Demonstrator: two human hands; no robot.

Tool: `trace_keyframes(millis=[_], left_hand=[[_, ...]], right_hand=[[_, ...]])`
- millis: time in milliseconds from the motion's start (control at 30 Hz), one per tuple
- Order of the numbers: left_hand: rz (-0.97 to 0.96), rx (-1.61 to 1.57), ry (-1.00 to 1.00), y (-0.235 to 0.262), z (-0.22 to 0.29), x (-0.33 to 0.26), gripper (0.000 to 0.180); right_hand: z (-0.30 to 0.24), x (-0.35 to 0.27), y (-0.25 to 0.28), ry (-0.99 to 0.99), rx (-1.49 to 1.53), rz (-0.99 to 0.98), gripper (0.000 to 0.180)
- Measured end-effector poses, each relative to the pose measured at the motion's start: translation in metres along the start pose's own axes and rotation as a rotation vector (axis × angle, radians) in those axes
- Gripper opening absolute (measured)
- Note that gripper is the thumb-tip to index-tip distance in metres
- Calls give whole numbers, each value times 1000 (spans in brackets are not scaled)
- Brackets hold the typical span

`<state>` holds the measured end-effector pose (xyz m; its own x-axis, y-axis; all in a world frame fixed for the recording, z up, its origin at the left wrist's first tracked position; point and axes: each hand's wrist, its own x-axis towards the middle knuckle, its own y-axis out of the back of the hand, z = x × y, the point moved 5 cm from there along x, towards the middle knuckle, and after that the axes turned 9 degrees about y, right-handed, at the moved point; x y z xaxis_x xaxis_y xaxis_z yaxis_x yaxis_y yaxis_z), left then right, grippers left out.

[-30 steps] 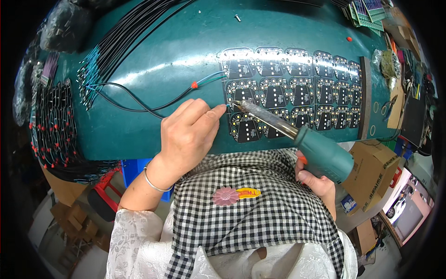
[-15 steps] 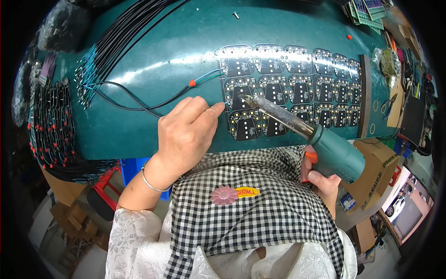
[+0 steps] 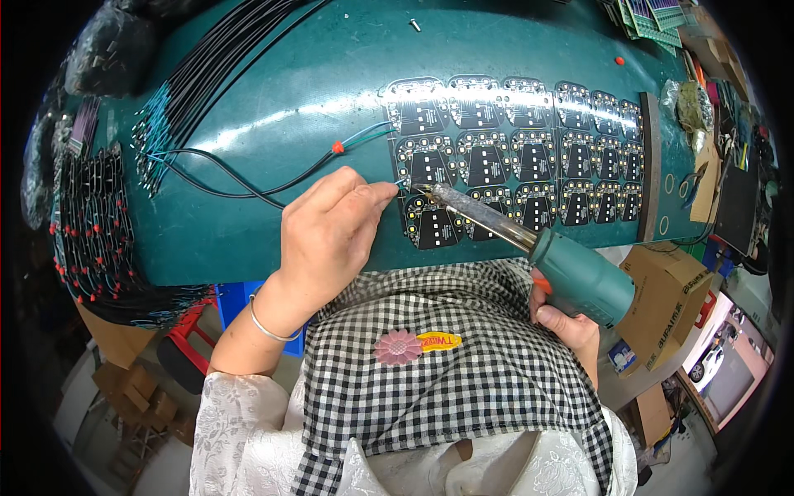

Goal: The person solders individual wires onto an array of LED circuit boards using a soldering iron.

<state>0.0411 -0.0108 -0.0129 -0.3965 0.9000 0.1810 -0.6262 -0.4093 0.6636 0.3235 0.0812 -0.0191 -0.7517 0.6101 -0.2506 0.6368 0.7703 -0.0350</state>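
My left hand (image 3: 332,221) is closed in a pinch at the left edge of the black circuit boards (image 3: 486,159). A thin bluish wire end (image 3: 400,182) pokes out from its fingertips over that edge. My right hand (image 3: 569,327) is wrapped round the green handle of a soldering iron (image 3: 585,277). The iron's long metal barrel slants up and left, and its tip is close to the wire end, over the leftmost column of boards. Whether the tip touches the wire or a board, I cannot tell. Above my left hand lies a black cable (image 3: 311,174) with a red bead (image 3: 337,147) and split thin wires.
A bundle of black cables (image 3: 217,66) lies at the far left. Finished-looking boards with red beads (image 3: 95,223) are heaped at the left edge. A dark bar (image 3: 650,169) borders the boards on the right. A screw (image 3: 415,26) lies at the back.
The soldering iron and my right hand have shifted left, bringing the tip nearer the wire end. My left hand has barely moved and keeps its pinch.
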Motion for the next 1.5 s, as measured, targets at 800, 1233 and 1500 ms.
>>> trace_keyframes(millis=[800,1233,1500], left_hand=[[27,190,-137,-2,10,-4,21],[23,208,-135,-2,10,-5,23],[12,216,-142,-2,11,-4,24]], right_hand=[[8,5,4,221,-436,-81,15],[5,3,7,99,93,68,58],[29,-6,10,65,-131,-107,31]])
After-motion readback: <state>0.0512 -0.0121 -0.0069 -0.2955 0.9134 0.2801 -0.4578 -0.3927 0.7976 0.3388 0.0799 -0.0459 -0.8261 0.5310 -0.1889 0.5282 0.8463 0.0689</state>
